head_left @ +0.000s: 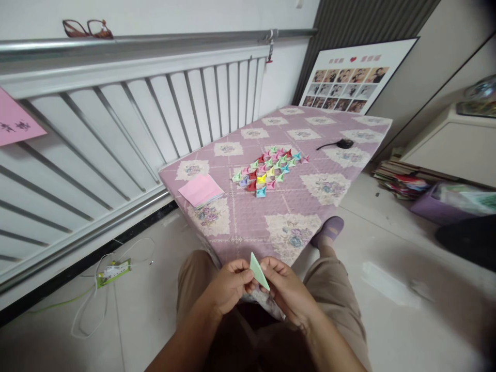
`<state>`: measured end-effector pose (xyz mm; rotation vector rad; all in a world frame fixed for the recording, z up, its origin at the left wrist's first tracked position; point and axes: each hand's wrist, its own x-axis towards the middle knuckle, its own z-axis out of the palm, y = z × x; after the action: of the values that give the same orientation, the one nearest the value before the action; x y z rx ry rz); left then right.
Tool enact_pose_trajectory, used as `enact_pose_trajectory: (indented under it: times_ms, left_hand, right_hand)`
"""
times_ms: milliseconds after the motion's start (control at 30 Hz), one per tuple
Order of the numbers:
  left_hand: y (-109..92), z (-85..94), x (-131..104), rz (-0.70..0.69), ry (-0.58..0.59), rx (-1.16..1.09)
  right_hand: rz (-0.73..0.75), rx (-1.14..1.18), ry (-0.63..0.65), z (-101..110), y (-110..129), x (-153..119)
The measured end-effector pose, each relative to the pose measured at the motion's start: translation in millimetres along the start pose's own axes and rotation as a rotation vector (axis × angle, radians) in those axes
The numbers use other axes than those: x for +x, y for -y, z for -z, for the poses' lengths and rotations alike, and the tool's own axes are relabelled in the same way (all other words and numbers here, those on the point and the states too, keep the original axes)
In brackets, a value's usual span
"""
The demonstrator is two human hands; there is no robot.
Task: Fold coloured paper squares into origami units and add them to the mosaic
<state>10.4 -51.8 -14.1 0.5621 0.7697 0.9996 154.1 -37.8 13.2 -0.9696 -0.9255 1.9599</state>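
Note:
Between my two hands I hold a light green folded paper [259,272], a narrow triangle with its tip pointing up and away. My left hand [233,283] is closed on its left side, thumb against the paper. My right hand [284,287] pinches the right side, some fingers hidden behind it. Beyond my hands, small folded paper pieces [261,178] in red, pink, green, yellow and blue stand in rows on the flowered purple tablecloth [251,222]. A stack of pink paper sheets [201,190] lies at the table's left.
A black corded object [344,143] rests at the table's right. White radiator [147,119] runs along the left wall, with glasses [87,29] above it. A power strip [114,272] and cables lie on the left floor. A purple bin [445,204] stands right.

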Motion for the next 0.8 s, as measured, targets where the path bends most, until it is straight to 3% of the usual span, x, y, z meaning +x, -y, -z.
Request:
enact_pose_trajectory:
  times_ms: [533, 667, 800]
  left_hand:
    - [-2.1, 6.9, -5.1, 0.033, 0.084, 0.007]
    - [-1.9, 9.0, -5.0, 0.02, 0.112, -0.037]
    - [-2.6, 8.3, -4.2, 0.035, 0.094, -0.045]
  right_hand:
    - [-0.023, 0.03, 0.069, -4.4, 4.1, -8.7]
    - [-0.025, 0.041, 0.037, -9.4, 5.4, -9.2]
    - [0.072, -0.01, -0.051, -10.6, 3.9, -7.2]
